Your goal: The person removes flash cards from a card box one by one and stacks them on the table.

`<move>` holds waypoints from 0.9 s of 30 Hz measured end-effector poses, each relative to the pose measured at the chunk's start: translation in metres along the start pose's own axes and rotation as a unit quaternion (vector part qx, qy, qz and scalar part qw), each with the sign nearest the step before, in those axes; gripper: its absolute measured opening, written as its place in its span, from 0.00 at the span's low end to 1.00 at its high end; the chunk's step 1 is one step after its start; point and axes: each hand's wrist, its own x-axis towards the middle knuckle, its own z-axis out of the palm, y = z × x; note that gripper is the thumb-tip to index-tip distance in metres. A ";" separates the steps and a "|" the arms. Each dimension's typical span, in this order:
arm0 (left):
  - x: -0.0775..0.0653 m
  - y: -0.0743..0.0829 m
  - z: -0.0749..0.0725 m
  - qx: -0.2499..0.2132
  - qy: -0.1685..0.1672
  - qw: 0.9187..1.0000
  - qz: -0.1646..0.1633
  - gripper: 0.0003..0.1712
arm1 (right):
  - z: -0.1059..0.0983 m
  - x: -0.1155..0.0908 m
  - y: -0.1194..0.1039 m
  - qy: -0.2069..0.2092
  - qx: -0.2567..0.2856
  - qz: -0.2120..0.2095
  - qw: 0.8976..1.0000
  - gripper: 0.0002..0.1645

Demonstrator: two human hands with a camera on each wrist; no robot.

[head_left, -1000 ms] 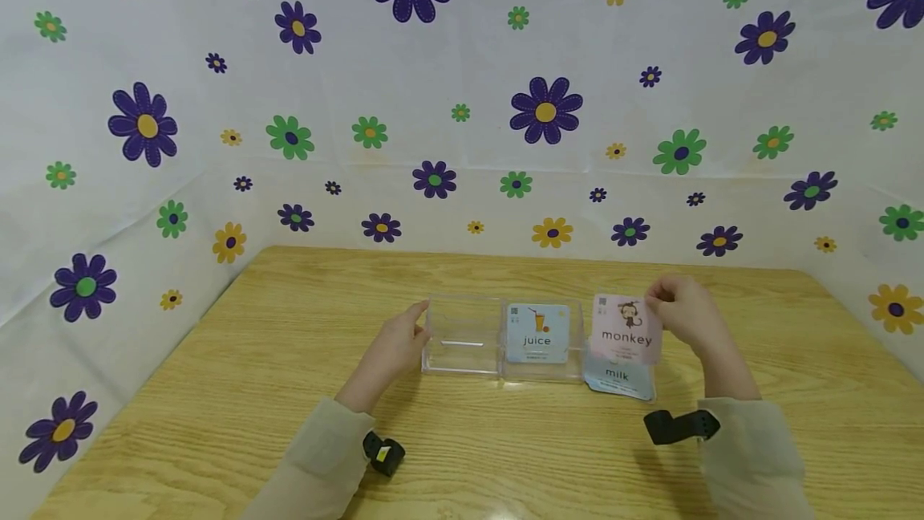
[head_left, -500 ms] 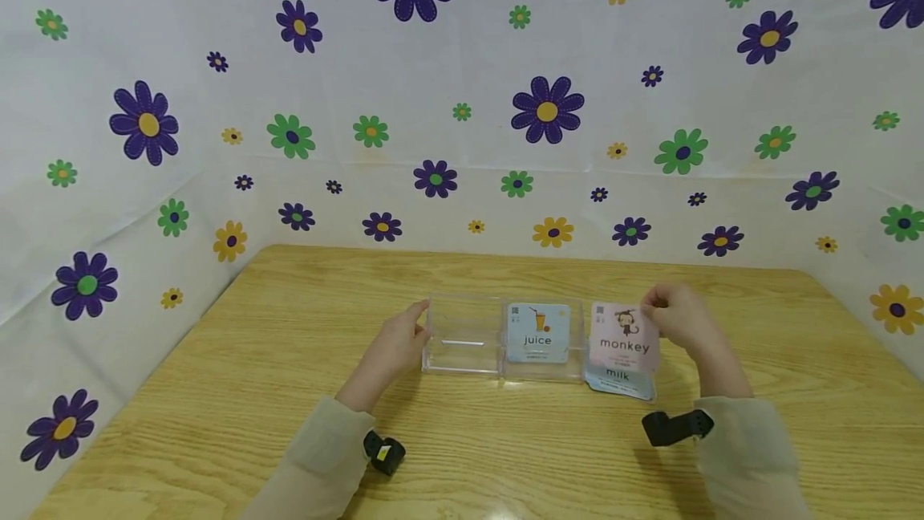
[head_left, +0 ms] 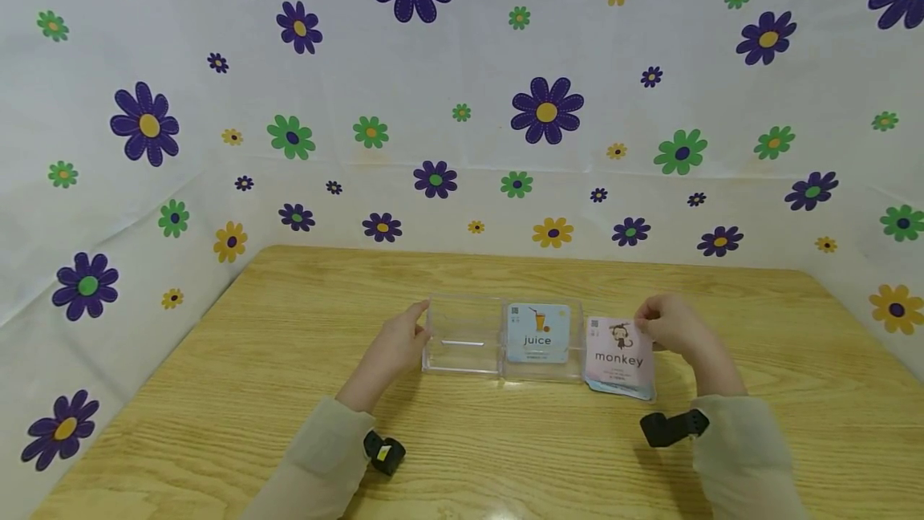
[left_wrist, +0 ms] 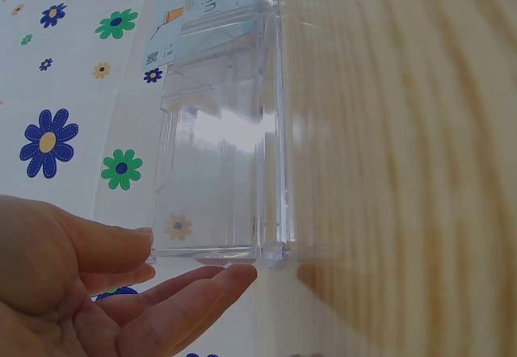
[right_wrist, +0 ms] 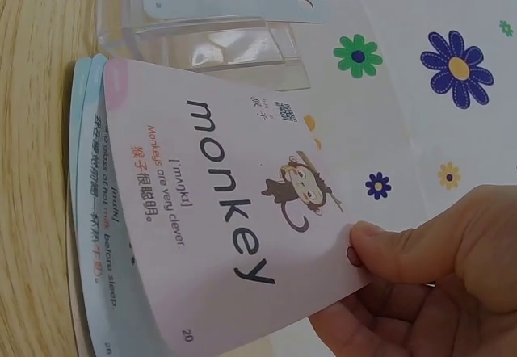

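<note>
My right hand pinches a pink "monkey" flashcard by its upper right corner, thumb on the printed face. The card lies over a small stack of blue cards, whose top "milk" card shows at the lower edge. In the right wrist view the pink card tilts up off the stack toward the hand. My left hand touches the left end of a clear plastic card holder, thumb at the back corner and fingers straight along the end wall. A blue "juice" card stands in the holder's right compartment.
The left compartment of the holder has no card in it. All this stands on a wood-grain table, with the card stack just right of the holder. A white flower-print cloth hangs behind and at the sides.
My right hand has lowered the monkey card toward me and slightly left, so it now covers most of the milk card. The left hand and holder have stayed still.
</note>
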 end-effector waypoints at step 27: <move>-0.001 0.002 0.001 0.009 0.001 1.000 -0.006 0.27 | 0.008 0.007 0.012 -0.010 -0.013 0.056 0.998 0.09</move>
